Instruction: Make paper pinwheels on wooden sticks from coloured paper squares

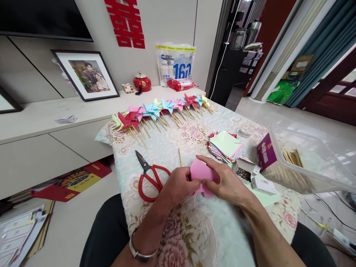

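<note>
Both hands hold a pink sheet of paper (198,170) with curled edges above the flowered tablecloth. My left hand (182,182) pinches it at the left, thumb near the middle. From the right, my right hand (222,178) grips the same paper, its thumb meeting the left one and its index finger along the top edge. A thin wooden stick (180,157) lies just behind the paper. Red-handled scissors (149,177) rest left of my left hand, blades pointing away. Right of my right hand stands an open small box of metal pins (243,174).
Finished paper pinwheels (151,109) on sticks line the table's far side. Stacked coloured paper squares (226,144) lie at right, near a clear plastic bin (306,163) of wooden sticks (293,158). A white closed box (263,185) sits beside the pins. Behind is a cabinet (91,109).
</note>
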### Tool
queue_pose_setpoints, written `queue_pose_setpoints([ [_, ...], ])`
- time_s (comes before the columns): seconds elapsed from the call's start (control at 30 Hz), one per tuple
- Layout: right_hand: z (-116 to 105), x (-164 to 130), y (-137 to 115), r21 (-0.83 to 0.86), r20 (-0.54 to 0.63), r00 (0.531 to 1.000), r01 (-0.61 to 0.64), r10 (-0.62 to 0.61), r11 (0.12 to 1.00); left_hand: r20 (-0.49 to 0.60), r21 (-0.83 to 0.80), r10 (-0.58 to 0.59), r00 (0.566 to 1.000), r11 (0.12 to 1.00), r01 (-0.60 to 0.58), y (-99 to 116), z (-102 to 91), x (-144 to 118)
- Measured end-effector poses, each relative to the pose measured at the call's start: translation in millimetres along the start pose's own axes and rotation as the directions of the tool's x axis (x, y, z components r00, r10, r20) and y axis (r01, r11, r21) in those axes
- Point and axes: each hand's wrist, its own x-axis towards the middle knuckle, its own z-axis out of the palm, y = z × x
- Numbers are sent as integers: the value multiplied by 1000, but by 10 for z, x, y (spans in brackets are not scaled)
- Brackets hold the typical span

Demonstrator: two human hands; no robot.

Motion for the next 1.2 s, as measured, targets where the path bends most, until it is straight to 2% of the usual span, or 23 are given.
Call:
queue_pose_setpoints([
  [0.27, 31, 3, 1, 2, -5, 1000, -23, 23, 1000, 5, 20, -5, 1000, 1000, 5, 4, 2, 0],
  [0.33, 28, 9, -2, 47, -22, 999, -31, 32, 998, 19, -38, -9, 1000, 999, 9, 40, 6, -7],
  [0.53, 25, 41, 38, 308, -93, 992, -54, 86, 950, 96, -345, -65, 993, 934, 94, 224, -19, -58],
  [0.67, 44, 72, 74, 496, -116, 974, -112, 194, 861, 63, -470, 5, 998, 882, 25, 273, -66, -84],
  [0.73, 62, 89, 78, 581, -139, 961, -117, 240, 806, 57, -491, 65, 996, 871, -29, 277, -80, -92],
  [0.8, 85, 105, 71, 636, -173, 946, -106, 275, 764, 78, -518, 86, 993, 855, -33, 276, -74, -96],
  [0.9, 132, 123, 50, 642, -248, 922, -75, 299, 763, 95, -572, 49, 994, 820, 14, 260, -30, -92],
  [0.97, 169, 129, 35, 630, -290, 907, -60, 306, 774, 69, -587, 21, 997, 809, 23, 243, 8, -81],
  [1.1, 241, 127, 16, 633, -307, 901, -46, 306, 773, -3, -580, -50, 999, 814, 38, 225, 65, -62],
  [1.2, 279, 120, 4, 635, -342, 891, -13, 297, 773, -14, -621, -85, 996, 782, 58, 239, 92, -64],
])
